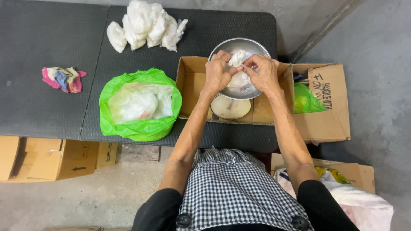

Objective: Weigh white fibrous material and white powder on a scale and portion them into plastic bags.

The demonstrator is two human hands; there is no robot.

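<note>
Both my hands meet over a round metal bowl (233, 45) that rests on a scale inside a shallow cardboard box (189, 81). My left hand (218, 72) and my right hand (263, 72) pinch the twisted neck of a small clear plastic bag of white powder (238, 78) that sits in the bowl. The scale's pale round dial (231, 108) shows below the bowl.
A green bag (141, 128) lined with clear plastic and holding white powder stands on the dark table (43, 107) to the left. Several filled white bags (147, 25) lie at the back. A crumpled coloured cloth (64, 79) lies far left. Cardboard boxes (325, 107) stand right and below.
</note>
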